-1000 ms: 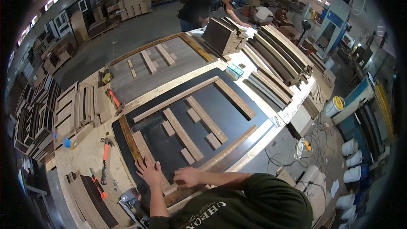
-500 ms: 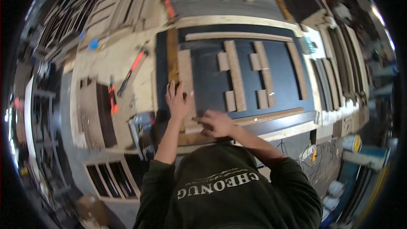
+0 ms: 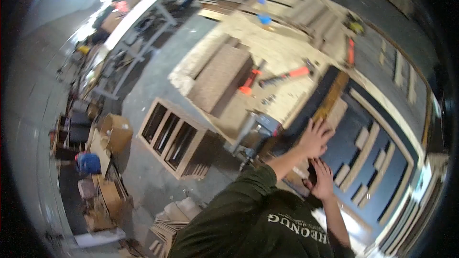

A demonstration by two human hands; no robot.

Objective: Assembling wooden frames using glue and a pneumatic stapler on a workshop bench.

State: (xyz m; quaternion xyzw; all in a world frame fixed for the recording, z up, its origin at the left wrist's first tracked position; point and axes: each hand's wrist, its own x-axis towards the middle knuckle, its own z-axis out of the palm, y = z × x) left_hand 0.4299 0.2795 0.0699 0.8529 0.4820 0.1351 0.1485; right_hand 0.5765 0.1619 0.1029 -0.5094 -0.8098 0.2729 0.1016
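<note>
My left hand (image 3: 315, 138) lies with spread fingers over a pale brown board strip (image 3: 337, 112) and the brown wooden bar (image 3: 333, 93) alongside it. Closer to my body, my right hand (image 3: 323, 179) is at the near end of that strip. Its thumb stands apart from the fingers, and nothing shows in its grasp. Both strips lie along the left side of a dark panel (image 3: 354, 123). Further right on the panel are more long strips (image 3: 362, 160) with short blocks (image 3: 362, 137) beside them.
A nail gun (image 3: 260, 126) lies left of my left arm. Beyond it are a hammer (image 3: 287, 76), an orange-handled tool (image 3: 250, 81) and a stack of brown boards (image 3: 222, 76). A slatted wooden frame stack (image 3: 172, 136) stands on the floor, with cardboard boxes (image 3: 114, 131) further left.
The view has swung left, so the panel now sits at the right and more floor shows. My left hand stays on the strip; my right hand remains near its close end, its fingers more extended.
</note>
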